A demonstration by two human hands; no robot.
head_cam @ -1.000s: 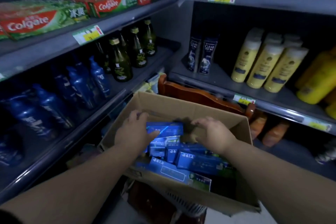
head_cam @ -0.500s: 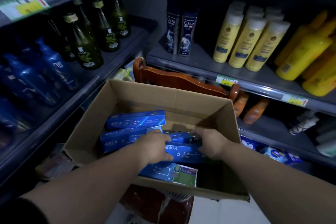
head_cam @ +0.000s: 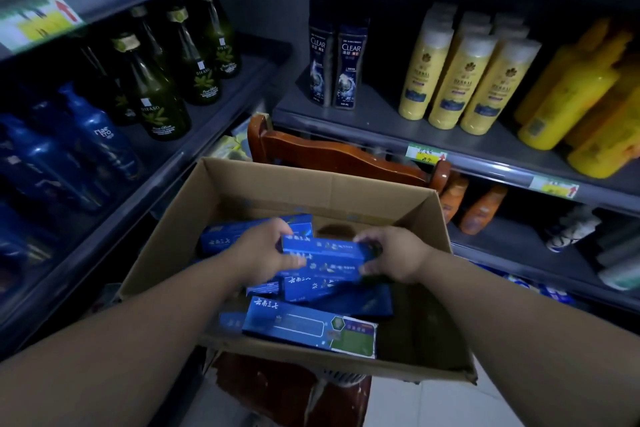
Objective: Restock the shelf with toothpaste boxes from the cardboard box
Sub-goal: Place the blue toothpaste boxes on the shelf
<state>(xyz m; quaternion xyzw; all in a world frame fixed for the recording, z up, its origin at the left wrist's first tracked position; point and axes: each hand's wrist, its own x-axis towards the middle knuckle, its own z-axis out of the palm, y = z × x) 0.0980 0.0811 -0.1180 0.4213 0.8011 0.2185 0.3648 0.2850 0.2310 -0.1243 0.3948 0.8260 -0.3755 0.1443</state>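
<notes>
Nearest, a loose toothpaste box (head_cam: 308, 326) lies in the cardboard box (head_cam: 311, 184); further in, the left hand (head_cam: 259, 253) and right hand (head_cam: 398, 253) each clasp one end of a stack of toothpaste boxes (head_cam: 325, 258); beyond, a wooden chair back (head_cam: 332, 156), then yellow bottles (head_cam: 457, 80) on the shelf (head_cam: 381, 135)

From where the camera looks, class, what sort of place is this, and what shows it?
Most likely a shop's toiletries aisle: shelf-edge price tags, rows of identical yellow bottles, and a cardboard box of toothpaste boxes.

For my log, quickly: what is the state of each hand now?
Left hand: grips the left end of the stacked toothpaste boxes.
Right hand: grips their right end.
</notes>
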